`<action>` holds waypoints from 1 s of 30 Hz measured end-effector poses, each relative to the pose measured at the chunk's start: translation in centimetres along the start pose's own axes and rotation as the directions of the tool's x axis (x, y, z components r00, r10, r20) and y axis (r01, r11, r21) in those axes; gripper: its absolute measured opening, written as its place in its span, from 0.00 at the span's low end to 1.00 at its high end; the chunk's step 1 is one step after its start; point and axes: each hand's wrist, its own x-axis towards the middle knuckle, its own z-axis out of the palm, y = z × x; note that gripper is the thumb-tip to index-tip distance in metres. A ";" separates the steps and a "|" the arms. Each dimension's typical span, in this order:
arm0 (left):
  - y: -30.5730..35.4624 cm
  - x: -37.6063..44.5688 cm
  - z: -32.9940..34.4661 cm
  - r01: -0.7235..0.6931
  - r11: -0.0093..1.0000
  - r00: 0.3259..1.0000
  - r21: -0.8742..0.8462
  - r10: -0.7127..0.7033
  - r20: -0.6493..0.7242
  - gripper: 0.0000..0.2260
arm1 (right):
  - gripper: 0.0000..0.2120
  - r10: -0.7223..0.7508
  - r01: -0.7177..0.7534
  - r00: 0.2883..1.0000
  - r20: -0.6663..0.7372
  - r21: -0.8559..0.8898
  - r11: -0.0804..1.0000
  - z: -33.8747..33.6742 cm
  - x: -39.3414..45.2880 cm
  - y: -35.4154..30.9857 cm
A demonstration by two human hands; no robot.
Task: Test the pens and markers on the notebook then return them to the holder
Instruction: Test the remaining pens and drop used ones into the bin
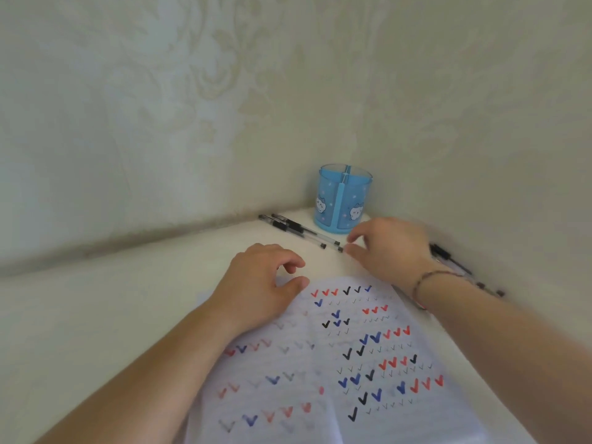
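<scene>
The holder [344,200] is translucent blue plastic, glossy, printed with white cartoon faces. The pens [301,230] beside it show clear plastic barrels with black matt grips. The notebook [336,357] page is thin white matt paper, slightly rippled, its ink ticks soaking through. The table [112,315] looks smooth, matt cream. The wall [192,91] carries embossed, faintly sheened wallpaper.

Soft, even daylight, no glare; faint shadows along the wall [160,91] base. Slight blur throughout, wide-angle bending at edges.
</scene>
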 end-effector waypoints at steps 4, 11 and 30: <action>0.1 0.1 -0.1 -0.004 1.000 1.000 -0.011 0.004 -0.019 0.11 | 0.15 -0.096 0.095 0.995 0.027 0.010 0.995 1.7 2.2 -3.4; 0.1 0.3 0.0 0.019 1.000 0.999 -0.012 -0.020 -0.051 0.12 | 0.11 0.050 -0.051 0.993 0.108 0.006 0.999 3.5 4.1 -4.3; 2.6 -0.5 -1.0 -0.250 0.949 0.967 -0.193 0.256 0.001 0.21 | 0.08 0.280 0.194 0.923 -0.265 0.947 0.257 -2.4 -8.2 -0.8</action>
